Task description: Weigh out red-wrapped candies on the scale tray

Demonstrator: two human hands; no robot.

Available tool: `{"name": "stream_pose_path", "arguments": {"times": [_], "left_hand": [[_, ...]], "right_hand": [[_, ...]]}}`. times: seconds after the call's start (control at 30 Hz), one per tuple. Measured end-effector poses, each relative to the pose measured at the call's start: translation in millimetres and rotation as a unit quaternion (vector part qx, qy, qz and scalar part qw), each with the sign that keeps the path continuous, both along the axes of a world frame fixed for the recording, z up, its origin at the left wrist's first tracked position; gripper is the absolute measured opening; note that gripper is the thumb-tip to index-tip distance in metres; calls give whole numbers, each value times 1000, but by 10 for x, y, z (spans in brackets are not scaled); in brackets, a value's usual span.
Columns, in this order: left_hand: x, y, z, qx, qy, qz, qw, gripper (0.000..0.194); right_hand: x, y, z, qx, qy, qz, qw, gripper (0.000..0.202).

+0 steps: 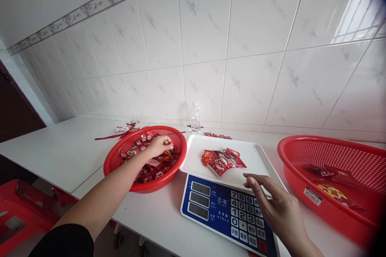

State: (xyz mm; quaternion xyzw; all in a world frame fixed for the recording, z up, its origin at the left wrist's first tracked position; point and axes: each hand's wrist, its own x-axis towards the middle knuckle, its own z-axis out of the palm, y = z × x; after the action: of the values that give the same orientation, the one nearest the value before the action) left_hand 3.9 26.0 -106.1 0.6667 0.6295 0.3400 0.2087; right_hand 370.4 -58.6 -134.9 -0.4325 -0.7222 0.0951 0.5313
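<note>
My left hand (pixel 160 145) is over the red basket (pixel 113 165) on the left, its fingers pinched on a small red packet (pixel 171 145). Many red wrapped packets fill that basket. Several red packets (pixel 221 162) lie in a pile on the white tray (pixel 193 150) of a scale with a blue keypad panel (pixel 221 215). Above the panel's right side hovers my right hand (pixel 273 204), thumb and fingertips close together; whether something small is between them cannot be made out.
A second red basket (pixel 289 172) at the right holds some packets. A clear plastic bottle (pixel 196 119) stands by the tiled wall, near red ribbons (pixel 110 137) and a strip of packets (pixel 217 135). A red stool (pixel 21 209) is at lower left.
</note>
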Motion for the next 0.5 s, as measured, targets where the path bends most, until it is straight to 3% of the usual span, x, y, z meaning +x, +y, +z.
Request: {"name": "stream_pose_path", "arguments": {"times": [0.23,0.5], "left_hand": [[25,-28,14,9,5,-2,1000,16],[36,-71,72,21,36,50,998,21]], "right_hand": [[5,8,-12,11,0,0,1000,32],[1,6,-21,10,-1,-2,1000,33]]}}
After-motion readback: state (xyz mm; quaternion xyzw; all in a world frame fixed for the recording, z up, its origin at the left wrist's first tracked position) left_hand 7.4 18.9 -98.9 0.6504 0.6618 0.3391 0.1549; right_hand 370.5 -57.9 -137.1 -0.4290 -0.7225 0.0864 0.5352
